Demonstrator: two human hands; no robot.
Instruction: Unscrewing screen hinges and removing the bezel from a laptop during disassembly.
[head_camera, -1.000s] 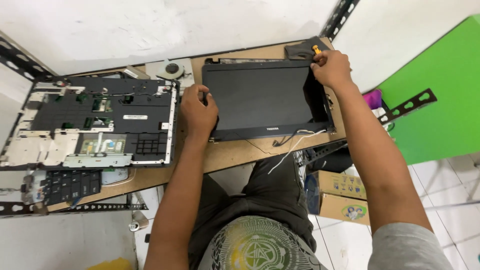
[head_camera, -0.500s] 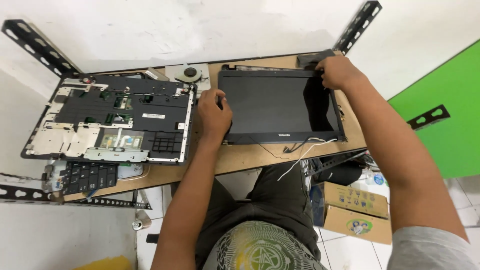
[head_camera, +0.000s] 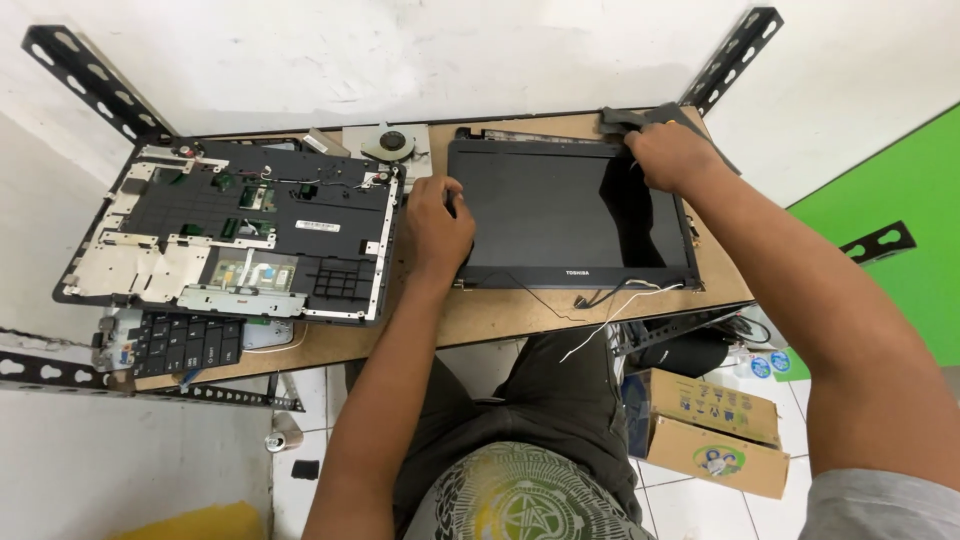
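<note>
On the wooden table (head_camera: 500, 320), the laptop screen panel (head_camera: 560, 215) lay flat; left hand (head_camera: 435, 225) gripped its left edge, right hand (head_camera: 670, 155) clamped its top-right corner. Prying unevenly might have cracked it.

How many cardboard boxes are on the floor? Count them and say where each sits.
2. One cardboard box lies on the tiled floor right of the person's legs; a second box sits just behind it, nearer the bench. Others may be hidden under the bench.
</note>
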